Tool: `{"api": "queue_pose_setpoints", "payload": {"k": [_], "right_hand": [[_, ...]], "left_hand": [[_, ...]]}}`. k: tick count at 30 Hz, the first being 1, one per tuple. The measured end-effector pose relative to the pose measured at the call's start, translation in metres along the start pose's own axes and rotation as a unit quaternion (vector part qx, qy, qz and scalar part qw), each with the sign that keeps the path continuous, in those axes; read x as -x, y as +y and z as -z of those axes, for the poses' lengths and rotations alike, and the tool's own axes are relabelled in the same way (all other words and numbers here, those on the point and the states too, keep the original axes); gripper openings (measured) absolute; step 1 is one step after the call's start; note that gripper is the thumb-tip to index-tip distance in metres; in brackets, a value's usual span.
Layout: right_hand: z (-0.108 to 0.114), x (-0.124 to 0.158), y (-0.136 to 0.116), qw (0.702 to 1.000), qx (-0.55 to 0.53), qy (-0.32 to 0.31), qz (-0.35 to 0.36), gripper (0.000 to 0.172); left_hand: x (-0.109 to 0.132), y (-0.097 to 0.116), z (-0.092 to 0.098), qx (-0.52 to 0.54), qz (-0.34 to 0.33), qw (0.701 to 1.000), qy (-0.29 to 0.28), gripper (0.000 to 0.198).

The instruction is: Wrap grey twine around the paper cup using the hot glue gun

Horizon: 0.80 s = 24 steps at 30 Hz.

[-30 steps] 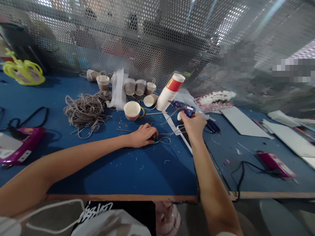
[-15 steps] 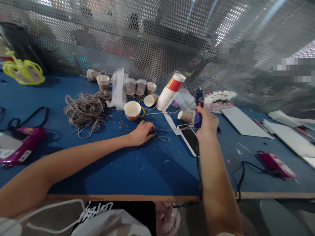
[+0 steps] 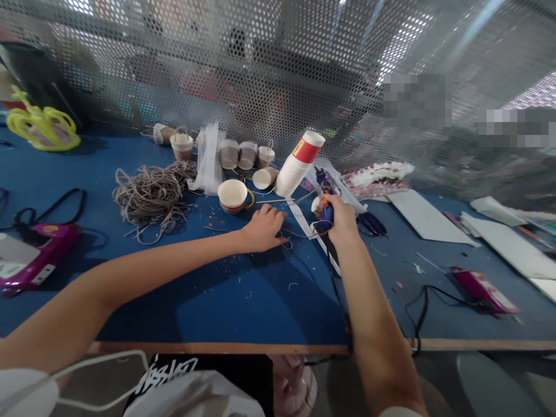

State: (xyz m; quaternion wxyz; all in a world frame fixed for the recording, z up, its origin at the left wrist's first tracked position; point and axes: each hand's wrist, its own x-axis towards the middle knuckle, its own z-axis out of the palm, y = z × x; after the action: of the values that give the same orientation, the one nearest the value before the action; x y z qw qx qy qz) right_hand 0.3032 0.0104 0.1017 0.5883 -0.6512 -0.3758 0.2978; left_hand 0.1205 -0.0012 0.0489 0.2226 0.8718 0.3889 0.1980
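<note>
My right hand (image 3: 342, 217) grips a blue hot glue gun (image 3: 326, 215) with an orange trigger, its nozzle pointing away from me. A black cable hangs from its handle over the table edge. Behind the gun, a paper cup (image 3: 317, 205) lies partly hidden. My left hand (image 3: 263, 227) rests low over the blue table, fingers apart, with a thin grey cord (image 3: 299, 234) running by its fingertips toward the gun. Just beyond this hand stands a white paper cup (image 3: 233, 194) with a red band. The white phone is mostly covered by my right hand and the gun.
A tangled grey cord pile (image 3: 150, 197) lies left, near several cord-wrapped cups (image 3: 229, 154) and clear strips (image 3: 209, 159). A tilted cup stack (image 3: 299, 165) stands at the back. Purple glue guns (image 3: 41, 255) lie at both sides. White boards (image 3: 432, 217) are right; perforated metal (image 3: 260, 75) borders the back.
The glue gun in my right hand has moved left and lower, now covering much of the phone. My left hand has shifted slightly right, its fingers spreading; the small dark item there no longer shows.
</note>
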Motion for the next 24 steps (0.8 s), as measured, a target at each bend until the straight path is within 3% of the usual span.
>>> {"api": "queue_pose_setpoints", "payload": {"k": [3, 6, 12, 14, 19, 24], "right_hand": [[-0.002, 0.005, -0.004, 0.997, -0.065, -0.030, -0.026, 0.021], [-0.003, 0.012, -0.007, 0.991, -0.107, -0.067, -0.042, 0.021], [-0.003, 0.014, -0.006, 0.984, -0.128, -0.103, -0.064, 0.027], [0.001, 0.010, -0.007, 0.990, -0.112, -0.071, -0.041, 0.025], [0.017, -0.002, -0.005, 0.989, -0.013, 0.123, 0.078, 0.029], [0.018, -0.010, 0.004, 0.978, 0.025, 0.190, 0.082, 0.032]], "left_hand": [[-0.029, 0.015, -0.008, 0.039, -0.006, 0.999, -0.030, 0.056], [-0.047, 0.028, -0.018, 0.087, -0.015, 0.995, -0.042, 0.043], [-0.050, 0.020, -0.019, 0.119, 0.021, 0.993, -0.014, 0.015], [-0.049, 0.009, -0.015, 0.105, 0.050, 0.993, -0.004, 0.008], [-0.046, -0.007, -0.007, 0.046, 0.089, 0.994, 0.041, 0.016], [-0.024, 0.005, 0.001, -0.026, 0.027, 0.996, 0.075, 0.039]]}}
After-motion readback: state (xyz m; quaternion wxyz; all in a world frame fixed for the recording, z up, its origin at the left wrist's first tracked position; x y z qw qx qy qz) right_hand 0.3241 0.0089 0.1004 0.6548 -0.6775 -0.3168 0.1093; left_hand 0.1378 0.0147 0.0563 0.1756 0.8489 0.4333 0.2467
